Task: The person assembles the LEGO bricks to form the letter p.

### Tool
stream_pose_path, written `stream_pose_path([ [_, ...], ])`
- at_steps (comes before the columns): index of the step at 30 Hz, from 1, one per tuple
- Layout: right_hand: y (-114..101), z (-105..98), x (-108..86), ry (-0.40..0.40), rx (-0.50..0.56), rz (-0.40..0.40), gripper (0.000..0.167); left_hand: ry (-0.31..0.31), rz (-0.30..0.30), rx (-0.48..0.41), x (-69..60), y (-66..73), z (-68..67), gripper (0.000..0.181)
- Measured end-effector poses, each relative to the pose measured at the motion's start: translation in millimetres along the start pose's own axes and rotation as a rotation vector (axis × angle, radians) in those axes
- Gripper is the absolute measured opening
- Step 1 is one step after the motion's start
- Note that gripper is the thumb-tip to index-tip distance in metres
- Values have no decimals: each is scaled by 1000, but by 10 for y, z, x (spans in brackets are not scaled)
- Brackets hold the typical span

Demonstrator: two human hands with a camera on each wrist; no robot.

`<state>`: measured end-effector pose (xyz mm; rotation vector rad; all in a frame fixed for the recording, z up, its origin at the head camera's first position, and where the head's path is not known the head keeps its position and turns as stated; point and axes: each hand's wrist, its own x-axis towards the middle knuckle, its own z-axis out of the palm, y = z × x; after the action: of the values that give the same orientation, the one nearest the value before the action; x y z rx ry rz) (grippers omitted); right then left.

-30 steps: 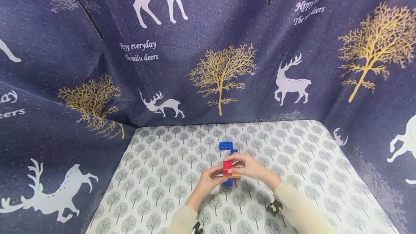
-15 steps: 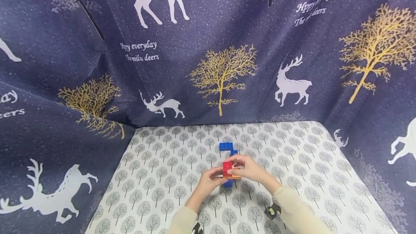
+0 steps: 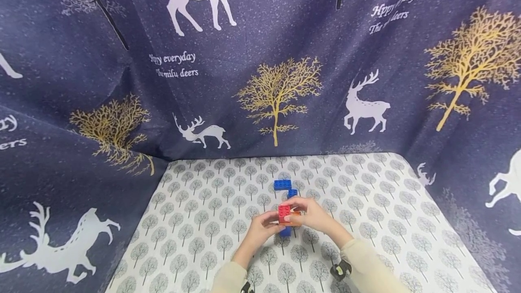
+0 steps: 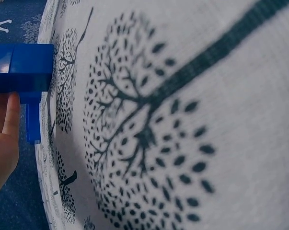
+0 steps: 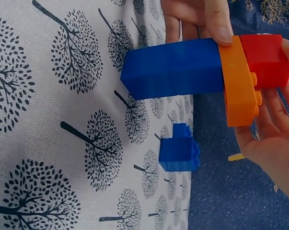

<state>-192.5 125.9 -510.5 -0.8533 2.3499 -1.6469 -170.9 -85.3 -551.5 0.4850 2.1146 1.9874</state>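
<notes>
While a second is passing, little is changing in this entry: one stack [image 5: 206, 67], upright, is keeping nearly the same place between my left hand [image 3: 256, 229] and right hand [image 3: 313, 215]. Contents, bottom to top: a blue part [image 5: 151, 72] with a seam across it; an orange brick [image 5: 236, 91], jutting to my right with its studs showing; a red brick [image 5: 264, 55], sitting uppermost. Left, one: clamping thumb and fingers about the stack, the thumb pressing near the blue-and-orange joint. Right, one: gripping the red brick, thumb lying across its front. Meaning, by my judgement: the work is pausing at a steadying or pressing stage, the firmness of the fit remaining unproven. Lower end: whether it is resting on the worktop [image 3: 187, 220] or hovering, I cannot tell. Remainder: a longer blue brick [image 3: 282, 185] and a smaller blue brick [image 3: 292, 192], lying just beside each other beyond my hands, untouched
</notes>
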Motion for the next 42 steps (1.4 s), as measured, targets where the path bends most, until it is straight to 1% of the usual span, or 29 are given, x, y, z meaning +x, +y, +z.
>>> stream_pose_path([
  [7, -274, 5, -38, 1, 16, -22, 34, 0, 4, -1, -14, -31, -10, 40],
  [11, -302, 29, -53, 9, 26, -39, 32, 4, -3, -3, -42, -31, -15, 39],
  [12, -293, 35, -57, 7, 30, -40, 32, 7, -5, 2, -42, -72, -16, 39],
  [14, -188, 58, -53, 8, 39, -41, 32, 11, -10, 5, -42, -147, -18, 40],
  [18, 10, 93, -40, 13, 45, -52, 32, 20, -6, 20, -44, -185, -14, 40],
  [19, 40, 98, -37, 17, 46, -56, 32, 21, 0, 16, -50, -146, -13, 40],
  [21, -2, 88, -42, 22, 46, -59, 32, 18, 9, 13, -54, -88, -6, 39],
  [22, -42, 77, -46, 21, 45, -48, 32, 19, 10, 12, -47, -95, -4, 39],
  [27, -205, 20, -67, 14, 41, -27, 33, 21, -6, 30, 10, -240, 8, 41],
  [29, -172, 13, -66, 16, 41, -20, 34, 23, -7, 35, 27, -274, 12, 41],
  [34, 31, 18, -71, 35, 22, -42, 34, 11, -19, 32, 45, -257, 22, 42],
  [37, 98, 10, -82, 43, 21, -78, 35, 14, -29, 39, 50, -228, 26, 42],
  [40, 135, -6, -99, 65, 55, -84, 35, 24, -27, 41, 47, -184, 27, 42],
  [42, 153, -17, -112, 83, 77, -75, 34, 24, -13, 39, 39, -145, 27, 42],
])
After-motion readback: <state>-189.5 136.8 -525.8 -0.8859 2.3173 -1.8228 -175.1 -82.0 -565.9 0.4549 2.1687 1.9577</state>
